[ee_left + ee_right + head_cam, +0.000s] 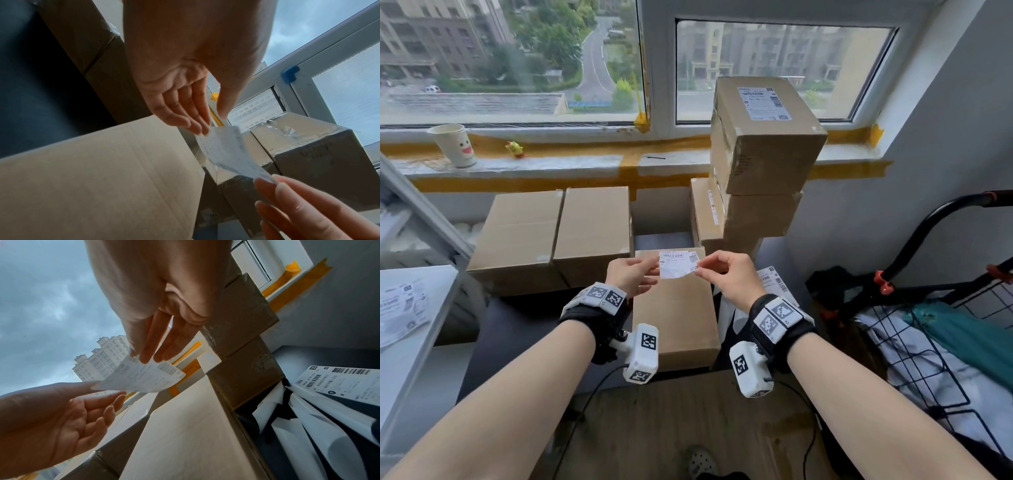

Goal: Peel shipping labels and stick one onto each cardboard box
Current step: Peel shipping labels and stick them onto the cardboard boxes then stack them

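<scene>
At centre frame, my left hand (632, 276) and right hand (726, 276) pinched the label (677, 263) by its ends, long axis sideways, just above the bare box (677, 318) directly below, equally near both.

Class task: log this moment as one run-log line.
left hand: pinches label | right hand: pinches label | label: held above box | box: unlabelled

Head camera looks down from above; both wrist cameras peer up close from underneath, sharing the label (677, 264) and box (678, 308).
</scene>
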`<action>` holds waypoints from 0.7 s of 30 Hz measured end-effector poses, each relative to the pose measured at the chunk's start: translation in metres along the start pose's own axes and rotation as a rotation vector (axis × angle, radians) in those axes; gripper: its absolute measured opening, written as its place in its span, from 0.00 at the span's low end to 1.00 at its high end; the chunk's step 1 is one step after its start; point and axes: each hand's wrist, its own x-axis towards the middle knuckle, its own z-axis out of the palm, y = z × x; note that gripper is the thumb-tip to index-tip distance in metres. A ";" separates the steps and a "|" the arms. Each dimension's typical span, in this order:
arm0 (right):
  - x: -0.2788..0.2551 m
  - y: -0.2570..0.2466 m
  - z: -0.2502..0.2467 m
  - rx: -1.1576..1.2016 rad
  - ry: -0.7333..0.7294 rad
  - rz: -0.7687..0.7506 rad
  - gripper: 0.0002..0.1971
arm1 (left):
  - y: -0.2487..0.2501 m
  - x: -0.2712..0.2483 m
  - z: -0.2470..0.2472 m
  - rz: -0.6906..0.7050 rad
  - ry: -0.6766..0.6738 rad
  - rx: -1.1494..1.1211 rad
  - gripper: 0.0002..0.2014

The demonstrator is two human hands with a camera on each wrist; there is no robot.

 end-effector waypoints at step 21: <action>-0.052 0.006 0.022 -0.059 -0.058 0.161 0.17 | -0.045 -0.018 -0.008 -0.049 -0.073 0.026 0.09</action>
